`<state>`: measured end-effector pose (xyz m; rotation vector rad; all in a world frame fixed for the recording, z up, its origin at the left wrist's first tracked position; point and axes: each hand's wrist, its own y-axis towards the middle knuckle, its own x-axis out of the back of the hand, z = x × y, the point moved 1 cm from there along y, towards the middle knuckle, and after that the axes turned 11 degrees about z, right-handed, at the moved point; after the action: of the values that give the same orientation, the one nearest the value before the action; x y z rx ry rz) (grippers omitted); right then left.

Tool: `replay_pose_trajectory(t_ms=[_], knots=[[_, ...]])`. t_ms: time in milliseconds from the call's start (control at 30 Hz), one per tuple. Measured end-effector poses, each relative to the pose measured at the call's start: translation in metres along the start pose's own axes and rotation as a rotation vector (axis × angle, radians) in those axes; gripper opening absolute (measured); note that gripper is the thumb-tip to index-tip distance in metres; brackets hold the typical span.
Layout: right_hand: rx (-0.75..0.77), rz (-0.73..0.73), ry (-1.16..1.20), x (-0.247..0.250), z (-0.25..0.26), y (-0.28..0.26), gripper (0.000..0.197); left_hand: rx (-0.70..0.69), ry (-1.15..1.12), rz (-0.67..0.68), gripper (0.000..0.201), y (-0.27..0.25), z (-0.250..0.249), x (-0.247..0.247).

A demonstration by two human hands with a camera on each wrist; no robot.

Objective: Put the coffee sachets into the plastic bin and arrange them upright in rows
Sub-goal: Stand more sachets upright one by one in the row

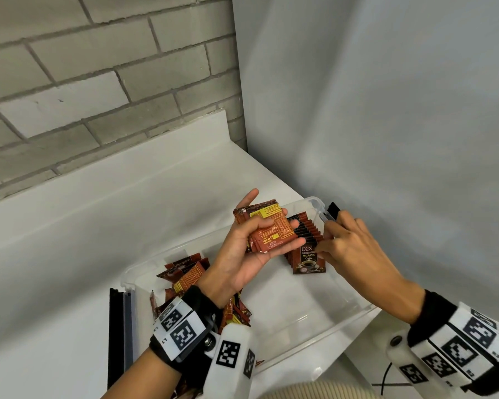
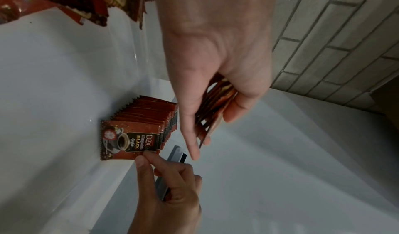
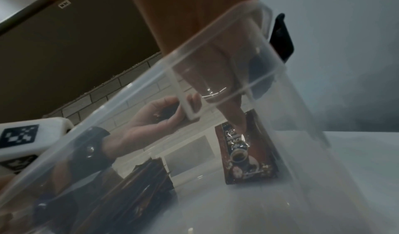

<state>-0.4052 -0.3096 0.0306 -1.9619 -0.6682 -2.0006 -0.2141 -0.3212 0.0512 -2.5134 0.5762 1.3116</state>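
A clear plastic bin (image 1: 355, 309) lies on the white counter. My left hand (image 1: 271, 226) hovers over it, gripping a stack of red-brown coffee sachets (image 1: 267, 230), also seen edge-on as the held stack (image 2: 212, 111). A row of upright sachets (image 1: 307, 240) stands at the bin's far right end, and its front sachet (image 2: 129, 140) faces me. My right hand (image 1: 321, 249) pinches the top corner of that front sachet (image 3: 244, 154), with thumb and fingertips (image 2: 148, 156) on its edge. Loose sachets (image 1: 185, 275) lie piled at the bin's left end.
A black latch (image 1: 333, 210) sticks up at the bin's far right corner. A black and clear strip (image 1: 121, 326) lies left of the bin. A brick wall (image 1: 98, 82) stands behind the counter, with a grey backdrop (image 1: 386, 110) at right.
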Motion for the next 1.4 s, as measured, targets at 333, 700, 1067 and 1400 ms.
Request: replay_pose_trajectory(t_ms=[333,700,1067,1400], knots=[[-0.145,-0.090,0.815,0.021,0.002,0.008,0.013,0.082,0.174,-0.070,0.057,0.000,0.001,0.000],[-0.112,-0.116,1.269,0.014,0.002,0.006,0.021,0.143,0.258,-0.105,0.048,-0.001,0.006,-0.002],[-0.013,-0.294,1.356,0.018,0.004,0.002,0.018,0.185,0.129,-0.116,0.038,0.001,0.007,0.001],[-0.009,-0.185,1.319,0.014,0.000,0.004,0.028,0.101,0.238,-0.050,0.048,0.002,0.004,0.002]])
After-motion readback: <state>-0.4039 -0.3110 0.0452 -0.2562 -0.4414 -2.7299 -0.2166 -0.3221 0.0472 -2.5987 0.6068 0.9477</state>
